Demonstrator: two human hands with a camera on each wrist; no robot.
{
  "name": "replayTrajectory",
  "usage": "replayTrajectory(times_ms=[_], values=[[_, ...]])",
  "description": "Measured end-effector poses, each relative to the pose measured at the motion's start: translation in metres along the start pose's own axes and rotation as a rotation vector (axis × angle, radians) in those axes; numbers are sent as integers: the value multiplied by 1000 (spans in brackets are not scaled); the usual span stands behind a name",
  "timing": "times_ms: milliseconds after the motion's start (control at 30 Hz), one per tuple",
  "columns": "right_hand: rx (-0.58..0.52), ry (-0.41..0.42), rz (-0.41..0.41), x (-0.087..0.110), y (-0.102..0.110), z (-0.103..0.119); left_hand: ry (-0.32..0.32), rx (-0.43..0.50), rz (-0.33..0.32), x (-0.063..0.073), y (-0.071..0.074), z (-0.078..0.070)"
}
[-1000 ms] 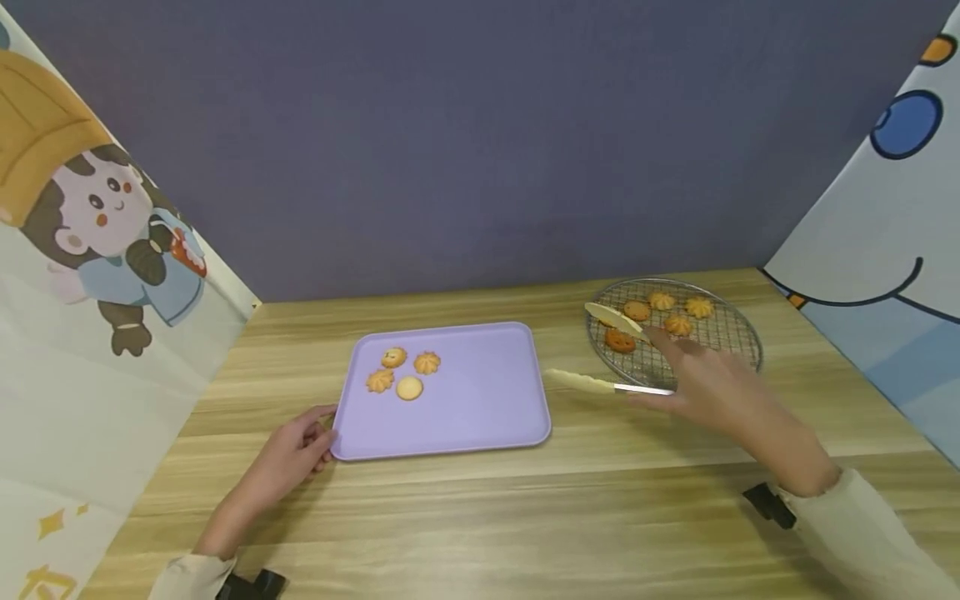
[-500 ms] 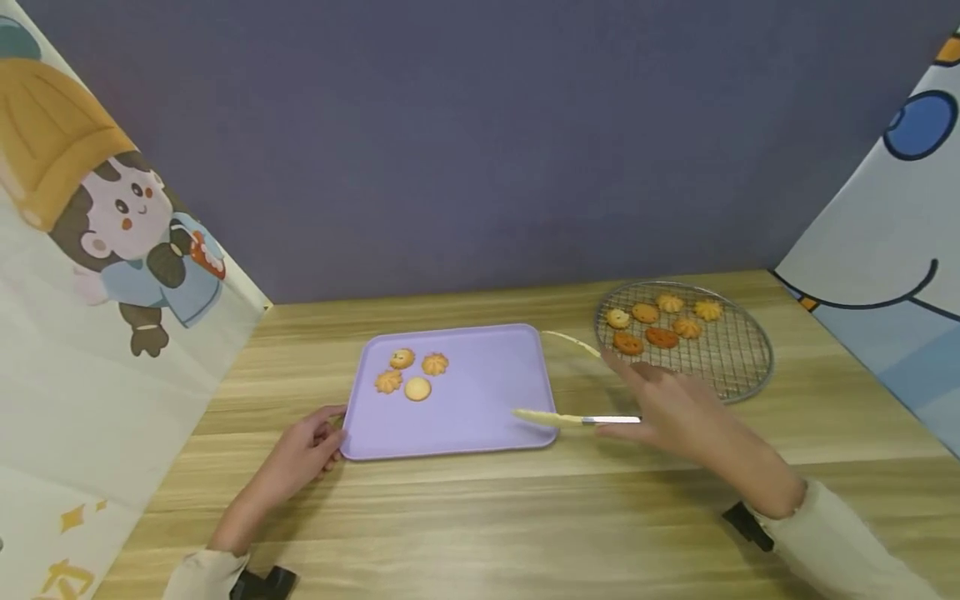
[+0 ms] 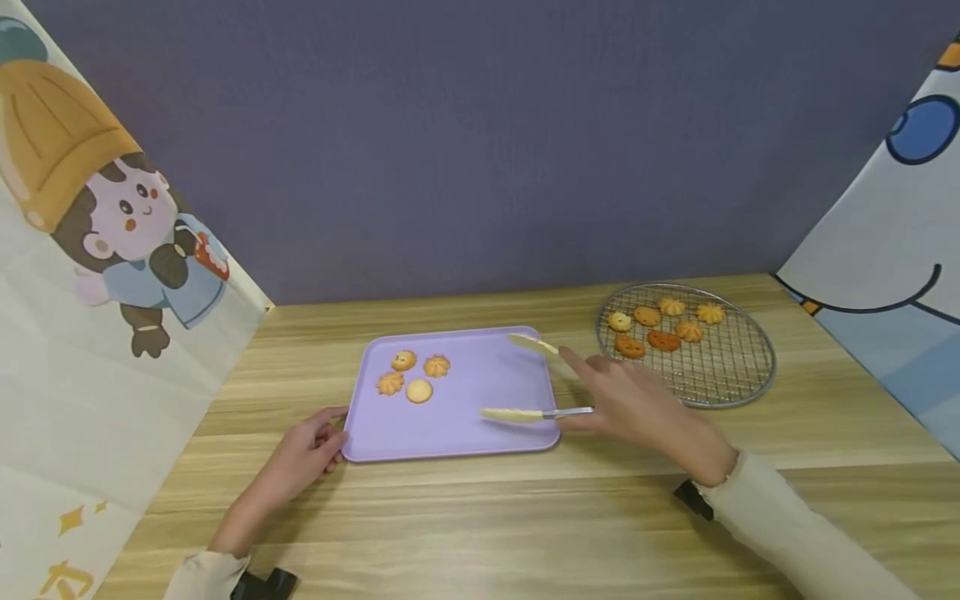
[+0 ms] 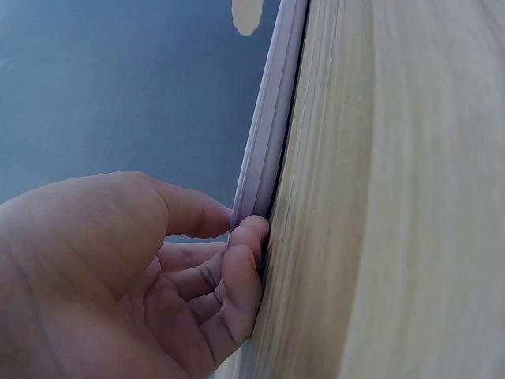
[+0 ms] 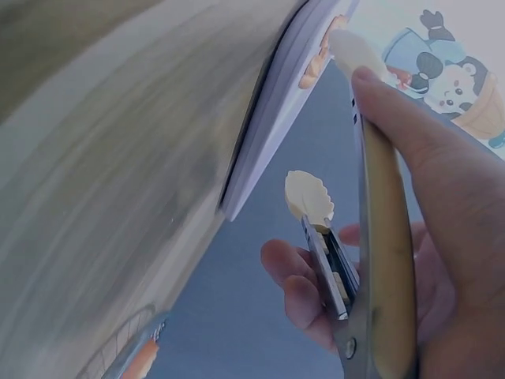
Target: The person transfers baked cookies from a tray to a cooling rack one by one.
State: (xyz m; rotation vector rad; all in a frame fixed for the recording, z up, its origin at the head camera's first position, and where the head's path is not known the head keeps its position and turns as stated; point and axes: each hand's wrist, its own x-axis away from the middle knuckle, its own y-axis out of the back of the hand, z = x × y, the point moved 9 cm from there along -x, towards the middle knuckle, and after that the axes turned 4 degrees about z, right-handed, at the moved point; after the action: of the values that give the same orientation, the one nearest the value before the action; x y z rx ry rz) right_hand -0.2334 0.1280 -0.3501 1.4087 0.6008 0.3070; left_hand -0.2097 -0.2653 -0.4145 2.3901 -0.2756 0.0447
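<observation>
While left hand [image 3: 303, 457] pinches tray [image 3: 465, 433] corner, right hand [image 3: 637, 408] grips tongs [image 3: 536, 379], arms spread wide, apparently empty, tips over tray's right side; cookies [image 3: 412, 375] well left of tips.

hidden: rear part of the cream-tipped metal tongs [image 3: 534, 379] lies under the right hand [image 3: 637, 408] | cut off: round wire rack [image 5: 130, 355] leaves the right wrist view at 7 o'clock | blurred: wooden table [image 5: 102, 158] there | cut off: flat lilac plastic tray [image 4: 272, 134], edge only, left wrist view, 12 o'clock
</observation>
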Motion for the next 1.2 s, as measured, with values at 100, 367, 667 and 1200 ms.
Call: replayTrajectory(times_ms=[100,367,667,1200], values=[[-3,7,19,-8,-5,2,3,-6,0,-1,0,1],[-37,11,20,-22,-12,2,1,-8,1,-2,1,-1],[-72,30,4,-39,-17,7,10,-2,9,-1,0,0],[-109,0,85,-78,-30,28,7,0,1,0,0,0]])
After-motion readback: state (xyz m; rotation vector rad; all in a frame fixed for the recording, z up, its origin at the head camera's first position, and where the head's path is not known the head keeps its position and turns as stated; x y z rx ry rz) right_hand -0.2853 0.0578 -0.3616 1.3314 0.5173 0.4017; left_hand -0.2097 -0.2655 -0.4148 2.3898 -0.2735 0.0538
